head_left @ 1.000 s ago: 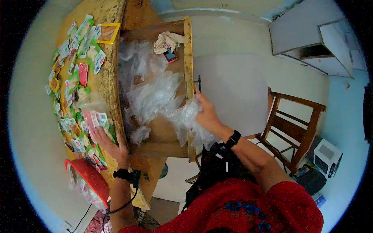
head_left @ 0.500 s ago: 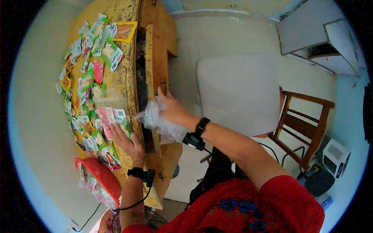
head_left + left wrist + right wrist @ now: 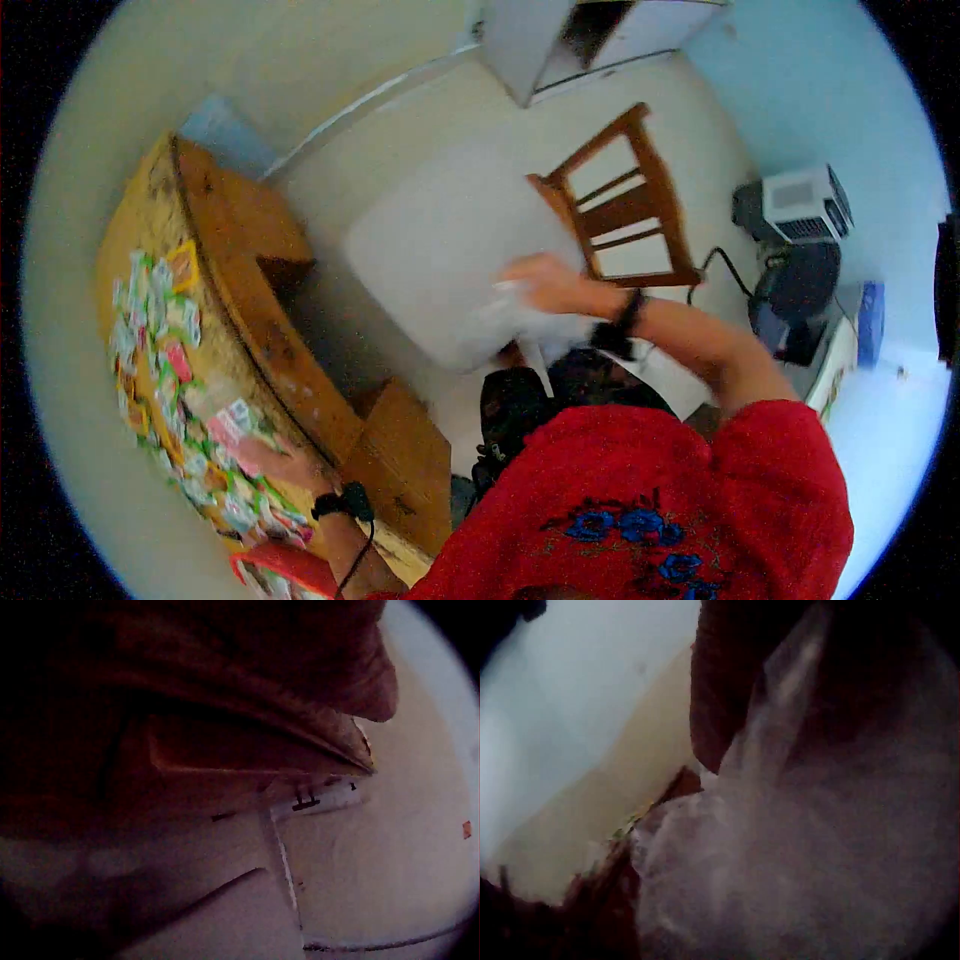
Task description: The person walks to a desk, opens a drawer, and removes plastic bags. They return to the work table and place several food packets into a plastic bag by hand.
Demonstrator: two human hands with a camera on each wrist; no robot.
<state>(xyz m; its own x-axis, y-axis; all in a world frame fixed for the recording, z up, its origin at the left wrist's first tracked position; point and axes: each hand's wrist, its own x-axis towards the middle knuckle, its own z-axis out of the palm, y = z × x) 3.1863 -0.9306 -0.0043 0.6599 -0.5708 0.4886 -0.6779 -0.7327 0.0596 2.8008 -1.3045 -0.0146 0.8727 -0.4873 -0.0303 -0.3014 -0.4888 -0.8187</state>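
Observation:
My right hand [image 3: 548, 284] grips a bunch of clear plastic bags [image 3: 505, 322], held out from the desk and blurred. Close up in the right wrist view, the crumpled film [image 3: 780, 862] hangs below the dark fingers. On the desk top [image 3: 225, 350], my left hand [image 3: 288, 466] rests with its fingers extended over a pink and white packet [image 3: 232, 425]. Many small green, white and yellow packets [image 3: 150, 310] lie spread around it. The left wrist view shows that hand dark, above the desk edge [image 3: 247, 757].
A red basket [image 3: 290, 565] with packets stands at the desk's near end. Beyond the right hand are a pale flat surface [image 3: 430, 240] and a wooden chair [image 3: 625, 215]. A white appliance [image 3: 800, 205] and a black bag [image 3: 800, 285] are at the right.
The drawer full of clear bags has been pushed shut. My right hand has swung away from the desk with the bags, and the head view has turned right. My left hand stays on the packets.

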